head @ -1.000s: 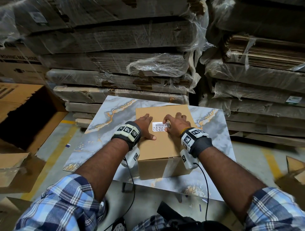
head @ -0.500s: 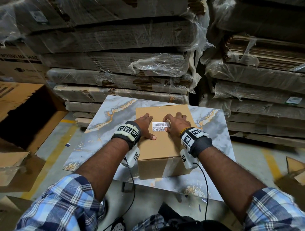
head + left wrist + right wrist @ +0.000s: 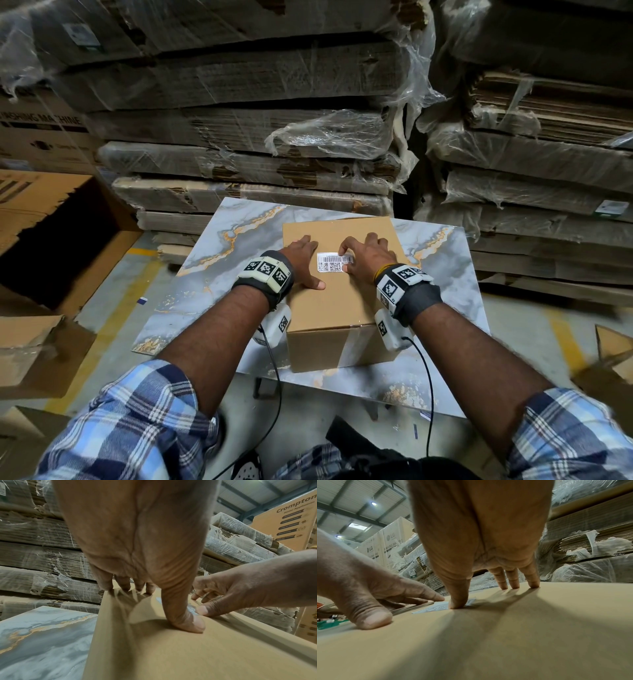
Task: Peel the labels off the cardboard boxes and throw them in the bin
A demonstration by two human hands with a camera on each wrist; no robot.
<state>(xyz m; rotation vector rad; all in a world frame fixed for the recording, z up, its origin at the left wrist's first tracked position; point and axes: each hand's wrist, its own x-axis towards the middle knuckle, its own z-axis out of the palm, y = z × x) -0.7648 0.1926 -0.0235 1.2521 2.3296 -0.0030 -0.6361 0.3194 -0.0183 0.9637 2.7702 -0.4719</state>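
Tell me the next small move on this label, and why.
Probably: right hand works a fingertip under the label's right edge to lift a corner. The label lies flat on the box, nothing pinched yet, and the left hand braces the box.

A small counter (image 3: 219,308) with a grey marbled top veined in gold and orange stands on the concrete floor (image 3: 113,318), which carries yellow painted lines. One closed brown cardboard box (image 3: 329,308) sits directly on the counter, toward its middle, with bare marbled surface showing to its left, right and front. Around the counter, on the floor, lie loose flattened cardboard pieces (image 3: 37,353), and shrink-wrapped stacks of flat cardboard (image 3: 257,164) rise just behind it.
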